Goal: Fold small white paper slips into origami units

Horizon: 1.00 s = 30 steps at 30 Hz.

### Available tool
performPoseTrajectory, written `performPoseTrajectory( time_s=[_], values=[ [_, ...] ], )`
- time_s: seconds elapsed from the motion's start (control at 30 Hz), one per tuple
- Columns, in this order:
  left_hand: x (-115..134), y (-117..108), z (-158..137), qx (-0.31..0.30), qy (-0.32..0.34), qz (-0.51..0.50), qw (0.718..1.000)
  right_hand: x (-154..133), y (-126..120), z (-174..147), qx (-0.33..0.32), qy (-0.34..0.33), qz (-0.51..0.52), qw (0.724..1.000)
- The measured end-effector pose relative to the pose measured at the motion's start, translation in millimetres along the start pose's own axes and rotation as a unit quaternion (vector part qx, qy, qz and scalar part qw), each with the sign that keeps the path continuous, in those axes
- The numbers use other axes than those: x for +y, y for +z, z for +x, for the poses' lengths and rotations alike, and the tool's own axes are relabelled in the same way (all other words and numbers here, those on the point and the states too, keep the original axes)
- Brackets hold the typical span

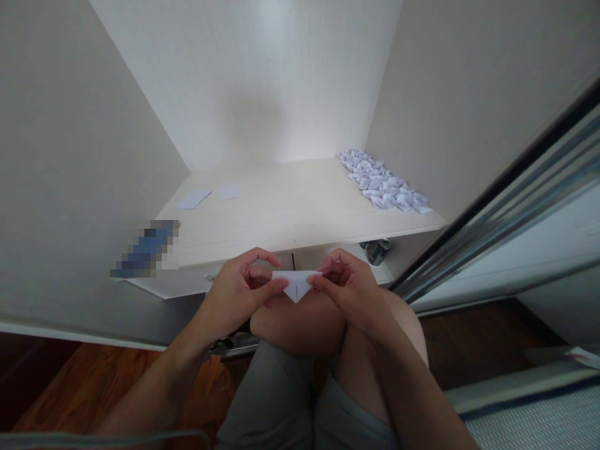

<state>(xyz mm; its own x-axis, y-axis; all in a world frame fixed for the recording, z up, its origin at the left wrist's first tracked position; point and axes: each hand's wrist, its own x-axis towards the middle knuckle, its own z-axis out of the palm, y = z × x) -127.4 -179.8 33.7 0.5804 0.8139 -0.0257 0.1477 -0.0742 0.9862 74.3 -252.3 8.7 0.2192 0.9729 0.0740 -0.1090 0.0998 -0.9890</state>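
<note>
Between my two hands is a small folded piece of white paper [296,285], a flat-topped triangle pointing down with a short slit or crease line near its middle. My left hand [244,284] pinches its left corner between thumb and fingers. At the opposite corner, my right hand [349,284] grips it the same way. The paper is held above my crossed bare legs, just in front of the shelf edge. On the right of the shelf lies a long heap of folded white paper pieces [382,182]. Flat white paper sheets [194,199] rest at the left.
The cream shelf [281,206] sits inside a cabinet with walls on both sides. A blurred-out blue item [145,250] lies at its left front corner. Dark cans [379,251] stand in the compartment below. A metal door track [497,194] runs along the right.
</note>
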Motion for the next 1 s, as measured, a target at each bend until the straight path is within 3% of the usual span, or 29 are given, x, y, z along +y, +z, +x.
performPoseTrajectory(
  time_s=[0.23,0.5,0.8,1.0],
  values=[
    [0,-3,-3,-0.002,0.074,0.041,0.996,14,-8,11,-0.040,0.014,0.085,0.995],
    [2,-14,-4,-0.009,0.102,0.161,0.982,17,-5,16,-0.058,0.042,0.072,0.995],
    [15,-26,-9,-0.097,0.138,0.243,0.955,25,6,13,-0.057,0.104,0.154,0.981],
    [15,-29,-8,-0.140,0.118,0.226,0.957,24,8,12,-0.060,0.082,0.144,0.984]
  ],
)
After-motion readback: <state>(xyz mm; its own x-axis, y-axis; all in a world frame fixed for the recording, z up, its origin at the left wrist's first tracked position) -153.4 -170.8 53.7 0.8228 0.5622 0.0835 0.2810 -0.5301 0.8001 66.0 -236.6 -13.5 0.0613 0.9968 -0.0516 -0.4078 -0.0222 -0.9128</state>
